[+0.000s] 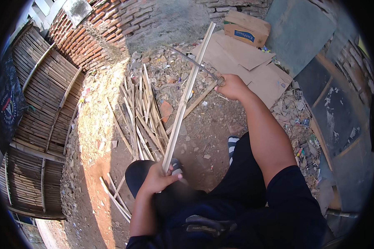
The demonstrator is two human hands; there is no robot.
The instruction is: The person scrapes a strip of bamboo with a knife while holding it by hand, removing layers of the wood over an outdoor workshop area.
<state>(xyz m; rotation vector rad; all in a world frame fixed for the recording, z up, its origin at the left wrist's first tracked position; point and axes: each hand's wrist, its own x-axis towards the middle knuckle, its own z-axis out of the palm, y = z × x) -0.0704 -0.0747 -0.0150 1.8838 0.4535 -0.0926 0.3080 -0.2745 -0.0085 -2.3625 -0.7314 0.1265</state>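
Note:
A long, pale split bamboo strip (pixel 183 103) rises from my left hand (pixel 156 178), whose fingers are closed round its lower end in front of my knee. It slants up and away to the right, its hollow side showing. My right hand (pixel 232 87) is out ahead on the right, closed on the handle of a sickle with a thin, curved dark blade (pixel 194 62). The blade points up and left and crosses the bamboo strip in this view. Whether it touches the strip I cannot tell. The sickle's handle is mostly hidden in my fist.
Bamboo strips (pixel 143 112) lie in a loose pile ahead, with several more (pixel 114 195) by my left knee. A slatted bamboo panel (pixel 47 95) stands at left. Flattened cardboard (pixel 232 58) and a box (pixel 247 27) lie near the brick wall (pixel 108 25). Dark boards (pixel 334 108) lean at right.

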